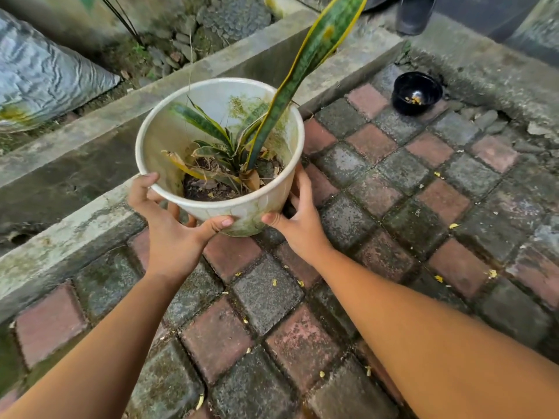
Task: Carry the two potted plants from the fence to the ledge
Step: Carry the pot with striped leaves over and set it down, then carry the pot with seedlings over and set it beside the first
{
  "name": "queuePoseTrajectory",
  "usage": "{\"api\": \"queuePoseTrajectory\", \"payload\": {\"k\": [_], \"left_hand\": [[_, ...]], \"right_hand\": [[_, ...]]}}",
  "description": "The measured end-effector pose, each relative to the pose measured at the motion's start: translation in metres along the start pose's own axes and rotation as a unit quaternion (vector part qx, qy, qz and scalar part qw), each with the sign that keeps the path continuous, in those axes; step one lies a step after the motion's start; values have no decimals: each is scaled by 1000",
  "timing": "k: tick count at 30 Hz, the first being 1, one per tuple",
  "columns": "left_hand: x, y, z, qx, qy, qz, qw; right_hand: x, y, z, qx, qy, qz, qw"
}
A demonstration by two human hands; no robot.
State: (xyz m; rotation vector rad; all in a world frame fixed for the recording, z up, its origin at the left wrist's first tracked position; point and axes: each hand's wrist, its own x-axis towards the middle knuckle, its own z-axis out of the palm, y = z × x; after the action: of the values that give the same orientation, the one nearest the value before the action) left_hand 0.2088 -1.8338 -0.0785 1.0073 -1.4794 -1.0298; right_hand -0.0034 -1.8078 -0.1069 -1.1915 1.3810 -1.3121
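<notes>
A white plastic pot (pixel 169 140) with dark soil and a snake plant (pixel 305 65) is held in front of me, over the paving next to a concrete curb. My left hand (pixel 169 228) grips the pot's left side and underside, thumb on the front wall. On the lower right side of the pot, my right hand (pixel 299 219) grips with fingers spread up its wall. One long green leaf with yellow edges leans up to the right. No second potted plant is in view.
A mossy concrete curb (pixel 60 249) and a drain channel (pixel 75 173) run diagonally at left. Red and grey paving blocks (pixel 266 294) cover the ground. A black bowl (pixel 416 93) sits at upper right near a concrete step (pixel 484 65). A filled woven sack (pixel 42 74) lies upper left.
</notes>
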Motion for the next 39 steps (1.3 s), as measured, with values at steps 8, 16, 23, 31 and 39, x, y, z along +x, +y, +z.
{"api": "queuePoseTrajectory", "payload": {"k": [8, 16, 23, 31, 39], "left_hand": [[1, 9, -2, 38, 17, -21, 999], [2, 20, -6, 81, 8, -83, 993], [17, 80, -51, 217, -67, -135, 964], [38, 303, -55, 335, -83, -258, 902], [25, 621, -26, 273, -130, -245, 921]], "right_hand": [[2, -7, -3, -35, -10, 2, 999], [4, -9, -10, -86, -33, 25, 995], [22, -64, -69, -277, -119, 104, 948], [-27, -284, -117, -341, -171, 127, 916], [-111, -595, -172, -317, -150, 91, 932]]}}
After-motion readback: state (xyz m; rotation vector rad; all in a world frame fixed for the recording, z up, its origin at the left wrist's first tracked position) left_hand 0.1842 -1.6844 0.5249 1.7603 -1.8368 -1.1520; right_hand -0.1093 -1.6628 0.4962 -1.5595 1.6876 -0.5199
